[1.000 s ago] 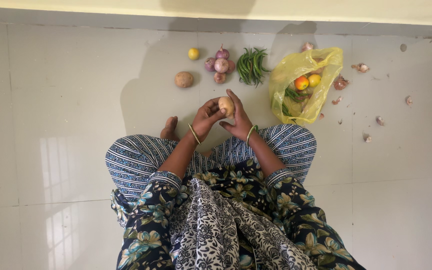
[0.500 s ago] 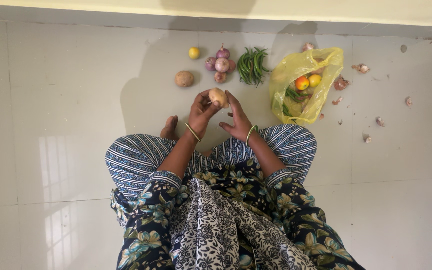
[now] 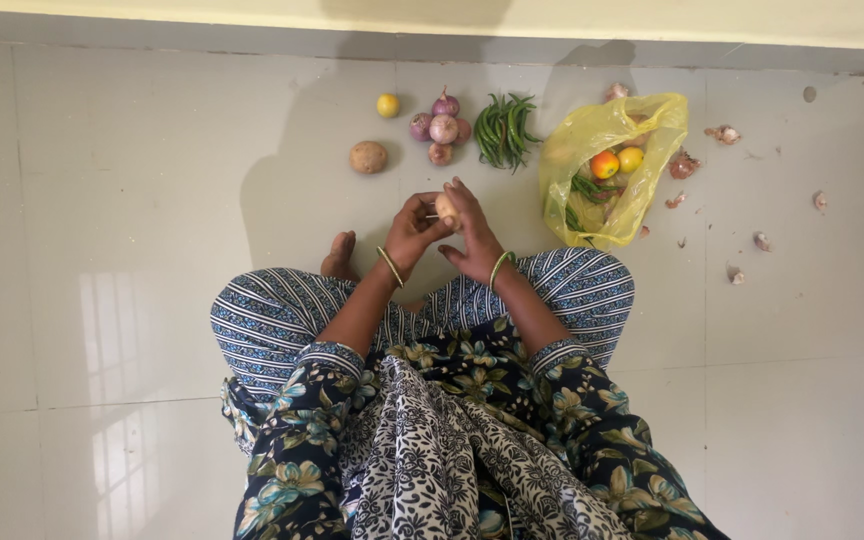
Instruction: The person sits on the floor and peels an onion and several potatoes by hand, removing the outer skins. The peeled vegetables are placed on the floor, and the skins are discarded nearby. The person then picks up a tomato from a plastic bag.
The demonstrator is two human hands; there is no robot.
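Note:
I sit on a pale tiled floor with my legs folded. A small brown potato [image 3: 446,208] is held between both hands in front of my knees. My left hand [image 3: 412,232] grips it from the left, and my right hand [image 3: 472,232] wraps around it from the right, hiding most of it. Each wrist wears a thin bangle. A second potato [image 3: 368,157] lies on the floor just beyond my left hand.
Ahead lie a yellow lemon [image 3: 387,105], a cluster of red onions [image 3: 439,130] and a bunch of green chillies [image 3: 505,130]. A yellow plastic bag [image 3: 607,175] with tomatoes and greens sits to the right. Onion skins [image 3: 722,134] are scattered further right. A wall base runs along the top.
The potato rose in my left hand alone while the right hand opened; now it is lower again and both hands are closed around it.

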